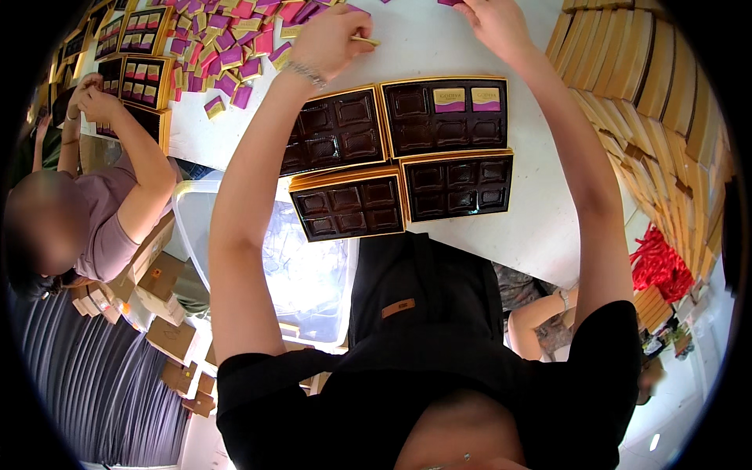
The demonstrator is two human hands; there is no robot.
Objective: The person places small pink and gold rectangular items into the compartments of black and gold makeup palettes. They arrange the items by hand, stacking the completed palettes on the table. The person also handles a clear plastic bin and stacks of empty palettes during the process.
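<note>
My left hand, a bracelet on its wrist, pinches a small gold-wrapped chocolate edge-on between thumb and fingers. At the top edge my right hand has its fingertips closed on a purple wrapped chocolate, partly cut off by the frame. Between my forearms sit several gold-rimmed boxes with dark brown moulded trays. The far right box carries two gold-and-purple wrapped chocolates side by side in its upper row. The near left box, near right box and far left box show bare compartments; my left forearm covers part of the last.
Loose wrapped chocolates are heaped at the far left of the white table. Filled boxes stand beyond, near a co-worker. Stacked gold box parts line the right side, with red ribbon. A clear plastic bin is below.
</note>
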